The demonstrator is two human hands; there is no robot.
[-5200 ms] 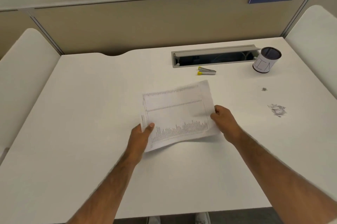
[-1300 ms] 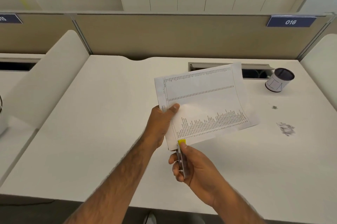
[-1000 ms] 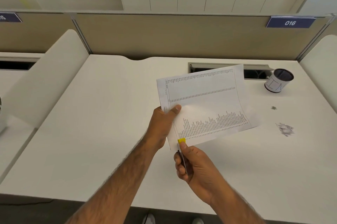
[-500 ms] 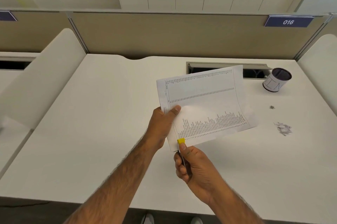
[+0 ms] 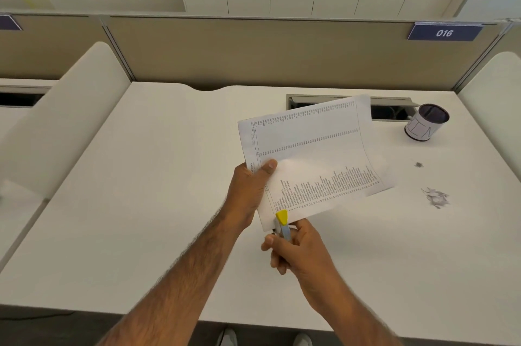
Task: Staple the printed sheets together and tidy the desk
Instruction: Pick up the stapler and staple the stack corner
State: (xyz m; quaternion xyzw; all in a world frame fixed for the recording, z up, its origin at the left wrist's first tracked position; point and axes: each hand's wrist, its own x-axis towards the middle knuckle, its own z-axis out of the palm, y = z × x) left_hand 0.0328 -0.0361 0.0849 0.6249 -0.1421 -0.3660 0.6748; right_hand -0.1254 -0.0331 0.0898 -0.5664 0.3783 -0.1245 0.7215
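Yellow-nosed stapler (image 5: pixel 282 224) sits on the near corner of the sheets (image 5: pixel 310 154), your right hand (image 5: pixel 298 254) curling its fingers (image 5: pixel 270 241) round it. Your left hand (image 5: pixel 248 193) pinches the sheets above the worktop (image 5: pixel 141 204). Stapling seems underway; scraps (image 5: pixel 435 197) await tidying.

A white surface (image 5: pixel 141 190) — at its far right stands a cylindrical cup (image 5: pixel 423 128), white-sided and dark inside, just beside a grey cable slot (image 5: pixel 392 104). Nearer lie a small grey speck (image 5: pixel 419 164) and crumpled paper scraps (image 5: pixel 435 197).
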